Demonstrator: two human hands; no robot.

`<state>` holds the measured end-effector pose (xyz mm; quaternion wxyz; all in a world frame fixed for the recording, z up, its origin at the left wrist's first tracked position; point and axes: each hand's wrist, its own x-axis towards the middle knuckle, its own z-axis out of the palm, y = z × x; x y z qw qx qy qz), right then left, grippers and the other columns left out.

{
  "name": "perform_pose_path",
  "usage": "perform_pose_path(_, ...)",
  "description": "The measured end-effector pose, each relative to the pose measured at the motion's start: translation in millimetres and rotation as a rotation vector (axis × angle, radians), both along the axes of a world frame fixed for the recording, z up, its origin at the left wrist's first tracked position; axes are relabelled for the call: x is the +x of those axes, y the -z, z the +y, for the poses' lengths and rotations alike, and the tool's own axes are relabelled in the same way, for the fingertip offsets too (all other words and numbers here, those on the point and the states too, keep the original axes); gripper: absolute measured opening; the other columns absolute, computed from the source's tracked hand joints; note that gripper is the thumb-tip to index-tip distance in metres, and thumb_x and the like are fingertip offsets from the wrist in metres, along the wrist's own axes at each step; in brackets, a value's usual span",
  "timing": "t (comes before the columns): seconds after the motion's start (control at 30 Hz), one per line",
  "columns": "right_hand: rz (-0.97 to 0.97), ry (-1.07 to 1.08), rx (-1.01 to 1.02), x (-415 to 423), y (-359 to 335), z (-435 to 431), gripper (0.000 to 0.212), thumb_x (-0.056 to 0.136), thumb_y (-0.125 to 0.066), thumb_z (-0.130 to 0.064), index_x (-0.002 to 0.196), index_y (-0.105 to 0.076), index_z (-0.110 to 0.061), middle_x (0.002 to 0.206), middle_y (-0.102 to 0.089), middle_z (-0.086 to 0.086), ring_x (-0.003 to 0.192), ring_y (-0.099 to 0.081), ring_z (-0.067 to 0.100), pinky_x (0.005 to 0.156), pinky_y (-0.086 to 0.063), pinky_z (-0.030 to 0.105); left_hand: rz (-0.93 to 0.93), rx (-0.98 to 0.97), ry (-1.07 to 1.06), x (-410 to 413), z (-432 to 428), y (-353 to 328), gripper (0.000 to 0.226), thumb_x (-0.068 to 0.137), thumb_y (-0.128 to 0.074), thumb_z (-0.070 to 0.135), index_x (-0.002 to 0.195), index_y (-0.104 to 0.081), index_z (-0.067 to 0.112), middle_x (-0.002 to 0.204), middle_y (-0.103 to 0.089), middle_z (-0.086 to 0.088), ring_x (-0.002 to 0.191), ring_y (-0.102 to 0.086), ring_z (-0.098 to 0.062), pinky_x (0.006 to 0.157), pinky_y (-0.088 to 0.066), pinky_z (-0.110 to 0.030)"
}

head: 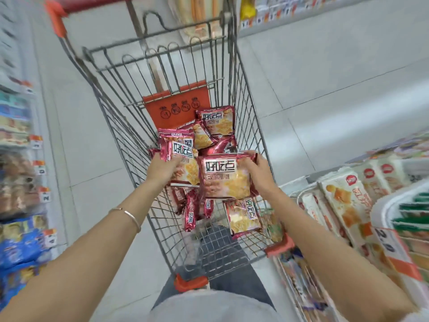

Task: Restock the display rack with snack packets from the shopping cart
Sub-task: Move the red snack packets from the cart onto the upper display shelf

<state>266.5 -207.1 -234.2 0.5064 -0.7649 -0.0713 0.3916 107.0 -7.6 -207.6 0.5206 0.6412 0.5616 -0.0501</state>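
A wire shopping cart (130, 140) with orange corner guards stands in front of me, holding several red snack packets (217, 123). My left hand (164, 169) grips one red packet (180, 151) over the cart's middle. My right hand (261, 174) holds another red packet (226, 176) by its right edge, lifted above the pile. More red packets (243, 216) lie loose on the cart floor below both hands. The display rack (343, 198) with white and orange snack packets stands at my right.
Shelves (21, 182) with blue and mixed packets and price tags line the left side. A price tag (386, 240) hangs on the right rack. Another shelf (267, 12) runs along the top right. Pale tiled floor (325, 89) lies around the cart.
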Motion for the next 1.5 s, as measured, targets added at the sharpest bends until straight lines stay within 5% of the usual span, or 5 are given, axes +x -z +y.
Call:
perform_pose_path(0.23, 0.403, -0.014, 0.102, -29.2, -63.9, 22.5, 0.045, 0.102, -0.036, -0.052, 0.105, -0.064, -0.016, 0.085, -0.073, 0.004, 0.075, -0.071, 0.022, 0.077, -0.057, 0.036, -0.218, -0.361, 0.166, -11.1, -8.0, -43.2, 0.128, 0.052, -0.030, 0.106, 0.146, -0.037, 0.019, 0.152, -0.040, -0.022, 0.140, -0.039, -0.042, 0.112, -0.031, -0.063)
perform_pose_path(0.43, 0.138, 0.053, -0.049, -50.0, -124.0, -2.2, 0.079, 0.086, -0.037, -0.077, 0.121, -0.059, -0.009, 0.096, -0.068, 0.006, 0.084, -0.067, 0.025, 0.076, -0.058, 0.038, -0.269, -0.387, 0.499, -29.1, -52.2, -166.2, 0.087, 0.073, -0.065, 0.069, 0.135, -0.051, 0.009, 0.124, -0.065, -0.013, 0.111, -0.064, -0.028, 0.102, -0.048, -0.049)
perform_pose_path(0.73, 0.027, 0.119, 0.305, -75.0, -322.1, -142.7, 0.037, 0.092, -0.063, -0.041, 0.116, -0.062, -0.012, 0.110, -0.070, 0.008, 0.091, -0.068, 0.022, 0.091, -0.055, 0.036, -0.525, -0.217, 0.756, 9.6, -148.8, -305.3, 0.047, 0.085, -0.070, 0.044, 0.116, -0.062, 0.009, 0.077, -0.074, 0.000, 0.062, -0.070, -0.014, 0.053, -0.056, -0.024)
perform_pose_path(1.33, -0.549, 0.628, 0.345, -107.1, -545.6, -596.1, 0.073, 0.070, -0.082, -0.034, 0.132, -0.059, -0.005, 0.125, -0.068, 0.010, 0.113, -0.066, 0.025, 0.103, -0.050, 0.039, -0.913, -0.128, 1.524, 129.2, -581.2, -533.2, 0.040, 0.079, -0.074, 0.053, 0.099, -0.067, 0.019, 0.088, -0.076, 0.001, 0.078, -0.071, -0.013, 0.073, -0.054, -0.025)
perform_pose_path(1.5, -0.621, 0.689, 0.232, -89.7, -537.2, -693.7, 0.018, 0.090, -0.066, -0.012, 0.108, -0.067, -0.010, 0.095, -0.076, 0.002, 0.084, -0.073, 0.014, 0.075, -0.060, 0.027, -1.065, 0.016, 1.597, 170.2, -683.5, -524.1, 0.021, 0.082, -0.080, 0.029, 0.098, -0.071, 0.019, 0.089, -0.075, 0.005, 0.085, -0.070, -0.011, 0.080, -0.050, -0.025)
